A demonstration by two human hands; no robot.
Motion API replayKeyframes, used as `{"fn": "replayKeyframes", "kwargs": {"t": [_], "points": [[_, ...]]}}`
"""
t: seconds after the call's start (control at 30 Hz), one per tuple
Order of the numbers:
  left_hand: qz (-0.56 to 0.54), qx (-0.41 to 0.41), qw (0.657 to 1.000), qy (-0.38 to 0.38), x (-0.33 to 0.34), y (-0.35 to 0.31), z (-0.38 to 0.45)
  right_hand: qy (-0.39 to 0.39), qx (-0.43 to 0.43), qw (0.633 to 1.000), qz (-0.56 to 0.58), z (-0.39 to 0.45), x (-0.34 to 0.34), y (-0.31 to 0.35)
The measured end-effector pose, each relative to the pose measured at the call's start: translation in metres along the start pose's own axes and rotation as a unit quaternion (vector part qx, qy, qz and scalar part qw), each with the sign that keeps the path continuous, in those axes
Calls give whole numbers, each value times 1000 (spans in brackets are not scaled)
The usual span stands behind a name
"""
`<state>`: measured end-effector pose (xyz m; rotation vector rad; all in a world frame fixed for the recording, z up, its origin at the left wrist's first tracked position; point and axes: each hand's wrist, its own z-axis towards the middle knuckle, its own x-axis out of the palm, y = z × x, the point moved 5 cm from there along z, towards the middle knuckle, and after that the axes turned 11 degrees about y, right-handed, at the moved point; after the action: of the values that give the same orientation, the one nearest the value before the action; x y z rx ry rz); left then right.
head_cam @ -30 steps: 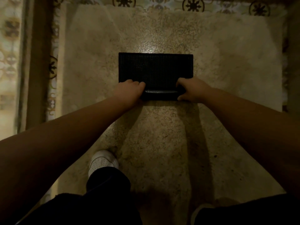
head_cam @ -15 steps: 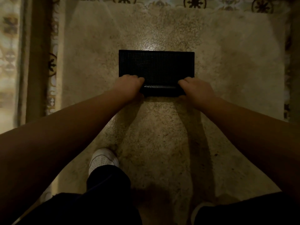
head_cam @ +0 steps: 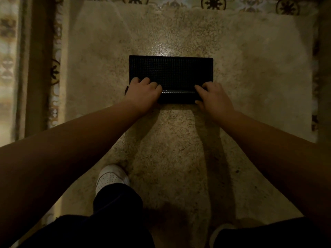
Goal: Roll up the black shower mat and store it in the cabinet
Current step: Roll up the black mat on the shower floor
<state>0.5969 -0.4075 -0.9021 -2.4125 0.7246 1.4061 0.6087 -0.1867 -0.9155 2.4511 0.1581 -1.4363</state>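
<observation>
The black shower mat [head_cam: 171,72] lies on the speckled floor ahead of me, studded and rectangular. Its near edge is curled into a tight roll [head_cam: 178,96] while the far part still lies flat. My left hand [head_cam: 144,93] grips the left end of the roll, fingers curled over its top. My right hand [head_cam: 214,94] holds the right end the same way. Both arms reach forward from the bottom corners. No cabinet is in view.
The pale speckled floor [head_cam: 170,158] is bordered by patterned tiles at the top [head_cam: 213,2] and a raised threshold at the left [head_cam: 35,68]. My white shoe [head_cam: 111,176] and dark trouser legs stand at the bottom.
The roll has travelled a little further from me and the flat part of the mat has shortened. Both hands shifted forward over the roll, fingers now reaching onto its top.
</observation>
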Motion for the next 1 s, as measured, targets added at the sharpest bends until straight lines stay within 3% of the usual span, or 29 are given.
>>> {"fn": "replayKeyframes", "kwargs": {"t": [0.13, 0.33, 0.53, 0.83, 1.0], "points": [[-22, -23, 999, 27, 9, -1, 3, -31, -1, 999, 8, -4, 1, 4], [-57, -48, 997, 26, 6, 1, 8, 23, -34, 994, -100, 8, -7, 2], [-35, -27, 999, -11, 7, 5, 5, 10, -4, 998, -64, 15, -9, 6], [24, -36, 999, -11, 19, 7, -6, 93, 3, 995, -40, 33, -18, -1], [-8, -20, 1000, -9, 14, 9, -1, 119, -5, 993, 1, 26, -12, -5]]}}
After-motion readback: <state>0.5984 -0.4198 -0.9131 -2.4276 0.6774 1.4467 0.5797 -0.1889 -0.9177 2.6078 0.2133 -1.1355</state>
